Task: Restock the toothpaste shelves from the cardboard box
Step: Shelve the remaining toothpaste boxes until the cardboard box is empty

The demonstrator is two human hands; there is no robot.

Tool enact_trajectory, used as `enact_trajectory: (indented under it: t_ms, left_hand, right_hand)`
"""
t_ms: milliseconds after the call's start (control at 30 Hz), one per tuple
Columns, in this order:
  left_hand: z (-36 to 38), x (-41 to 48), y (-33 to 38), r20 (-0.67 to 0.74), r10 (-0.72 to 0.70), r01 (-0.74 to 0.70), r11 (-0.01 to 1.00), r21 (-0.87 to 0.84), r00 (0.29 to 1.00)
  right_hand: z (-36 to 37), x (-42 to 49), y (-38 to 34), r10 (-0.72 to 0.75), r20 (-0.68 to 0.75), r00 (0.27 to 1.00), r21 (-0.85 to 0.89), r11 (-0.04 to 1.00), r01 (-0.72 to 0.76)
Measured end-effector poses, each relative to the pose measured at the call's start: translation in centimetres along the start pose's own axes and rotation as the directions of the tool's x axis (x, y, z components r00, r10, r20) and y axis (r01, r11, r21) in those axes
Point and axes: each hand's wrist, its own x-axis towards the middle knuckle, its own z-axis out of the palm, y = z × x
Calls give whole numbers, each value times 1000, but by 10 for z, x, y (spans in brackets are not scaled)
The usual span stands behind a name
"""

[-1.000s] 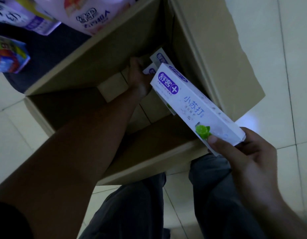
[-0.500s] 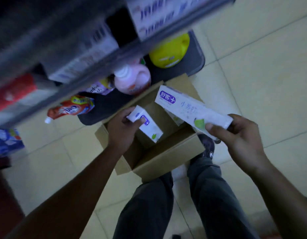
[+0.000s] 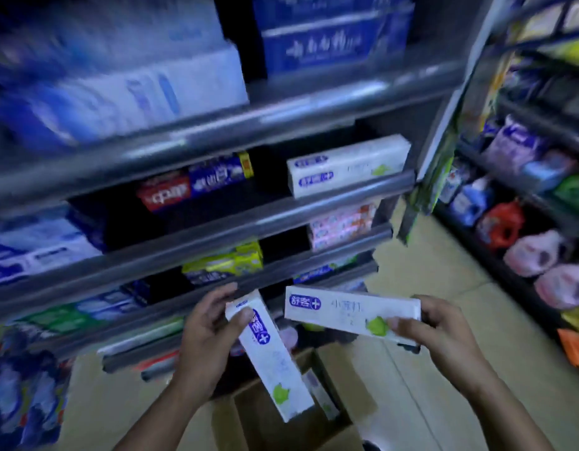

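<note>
My left hand (image 3: 206,333) grips the top end of a white toothpaste box (image 3: 275,366) that hangs tilted over the open cardboard box (image 3: 281,428) on the floor. My right hand (image 3: 428,330) holds the right end of a second white toothpaste box (image 3: 343,314), lying level at chest height. One more white carton (image 3: 319,393) lies inside the cardboard box. On the grey shelves (image 3: 281,219) ahead, a stack of matching white toothpaste boxes (image 3: 346,167) sits at the right end of the second tier.
Other toothpaste cartons, blue, red and green, fill the tiers to the left (image 3: 197,187). A second rack with pouches and bottles (image 3: 522,196) stands at the right across a tiled aisle (image 3: 444,320). Blue packs (image 3: 24,395) hang low at the left.
The view has swung up from the cardboard box to the shelves. My left hand lifted a toothpaste box out of the cardboard box; both hands rose with their boxes.
</note>
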Motion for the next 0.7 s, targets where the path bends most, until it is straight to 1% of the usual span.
enact_trajectory:
  t_ms: [67, 133, 200, 267, 333, 400, 467, 567, 600, 700]
  left_hand:
    - [-3, -2, 33, 6, 1, 0, 997, -71, 1000]
    - [-5, -4, 67, 46, -12, 18, 990, -137, 999]
    - [-4, -3, 94, 60, 3, 7, 987, -161, 998]
    - [1, 0, 116, 18, 22, -20, 993, -114, 1000]
    - [7, 4, 136, -9, 21, -21, 1000, -16, 1000]
    - [13, 8, 150, 33, -12, 9, 996, 92, 999]
    - [22, 10, 162, 98, -55, 41, 989, 142, 994]
    - [38, 8, 171, 179, -105, 73, 981, 178, 978]
    - [46, 8, 172, 187, -108, 75, 982, 173, 976]
    - [67, 9, 170, 143, -114, 102, 991, 90, 983]
  right_hand:
    - [-6, -4, -30, -56, -11, 998, 16, 998, 57]
    - [-11, -6, -59, -118, -22, 993, 55, 991, 119]
    - [-16, -7, -86, -162, -26, 986, 80, 983, 163]
    - [-22, -7, -109, -206, -23, 978, 105, 973, 207]
    - [-30, -3, -129, -241, -3, 971, 122, 963, 239]
    - [-37, 3, -146, -270, 50, 962, 124, 957, 262]
    - [-45, 12, -159, -292, 111, 950, 123, 953, 278]
    - [-55, 32, -168, -311, 178, 934, 105, 949, 296]
    - [-58, 40, -169, -312, 199, 929, 110, 949, 295]
    - [-67, 62, -164, -287, 273, 918, 124, 957, 262]
